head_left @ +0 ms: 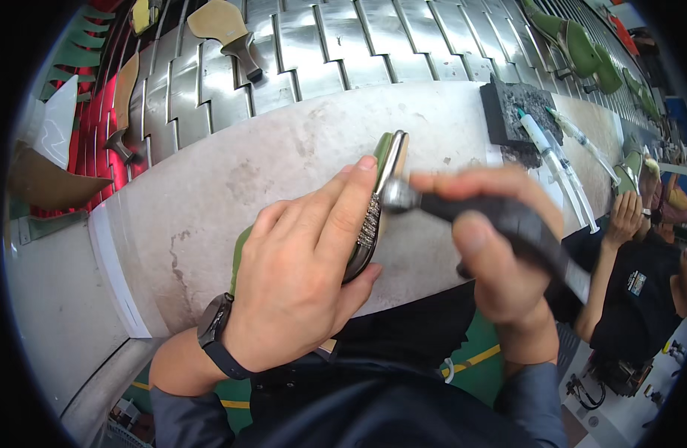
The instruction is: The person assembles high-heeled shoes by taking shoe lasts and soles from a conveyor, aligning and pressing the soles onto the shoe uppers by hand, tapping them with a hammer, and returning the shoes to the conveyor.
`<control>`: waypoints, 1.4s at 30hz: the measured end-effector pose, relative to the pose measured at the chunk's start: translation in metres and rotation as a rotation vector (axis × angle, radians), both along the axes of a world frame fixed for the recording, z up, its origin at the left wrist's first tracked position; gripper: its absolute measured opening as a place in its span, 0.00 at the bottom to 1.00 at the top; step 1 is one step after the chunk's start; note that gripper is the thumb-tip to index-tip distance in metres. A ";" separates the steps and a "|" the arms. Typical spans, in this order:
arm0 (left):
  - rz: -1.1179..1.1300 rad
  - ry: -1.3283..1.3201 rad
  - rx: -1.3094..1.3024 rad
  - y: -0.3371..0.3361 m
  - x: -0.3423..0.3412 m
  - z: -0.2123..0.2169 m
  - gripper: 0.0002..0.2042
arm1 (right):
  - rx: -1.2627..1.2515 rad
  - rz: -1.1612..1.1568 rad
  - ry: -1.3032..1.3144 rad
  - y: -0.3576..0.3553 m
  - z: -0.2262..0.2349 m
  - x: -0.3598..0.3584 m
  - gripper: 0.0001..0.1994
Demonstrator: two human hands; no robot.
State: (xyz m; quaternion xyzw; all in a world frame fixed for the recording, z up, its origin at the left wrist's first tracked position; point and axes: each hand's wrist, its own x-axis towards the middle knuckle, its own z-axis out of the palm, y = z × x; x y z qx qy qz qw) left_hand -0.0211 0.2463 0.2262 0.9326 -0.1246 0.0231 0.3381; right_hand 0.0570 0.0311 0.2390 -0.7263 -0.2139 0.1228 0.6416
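My left hand (306, 254) is wrapped round a dark shoe (360, 257) with a band of glittering stones, holding it on its side over the bench. A green shoe last (240, 260) shows at the shoe's two ends; most of the shoe is hidden under my fingers. My right hand (500, 287) grips a dark shoemaker's hammer (519, 228), somewhat blurred. Its round metal face is right at the shoe's edge, beside the stones; whether it touches I cannot tell. A tan strip runs along that edge near the tip.
The pale, stained bench top (187, 239) lies under the work. Beyond it runs a metal slat conveyor (321, 45) carrying a tan sole piece with a dark heel (243, 56). Syringes (560, 164) lean on a black block (496, 112). At right, another person's hand (623, 216) handles a green shoe last.
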 end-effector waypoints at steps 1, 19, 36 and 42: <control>0.006 0.004 0.008 0.001 -0.003 0.000 0.50 | -0.081 0.035 -0.130 0.001 -0.001 0.016 0.16; 0.025 -0.049 -0.025 0.006 -0.012 -0.007 0.48 | -0.143 0.033 -0.566 0.018 -0.012 -0.076 0.19; 0.022 -0.173 -0.237 0.055 -0.031 -0.035 0.24 | -0.144 0.046 -0.613 0.041 -0.031 -0.109 0.22; 0.050 -0.194 -0.225 0.056 -0.033 -0.038 0.23 | -0.139 0.128 -0.459 0.043 -0.029 -0.117 0.21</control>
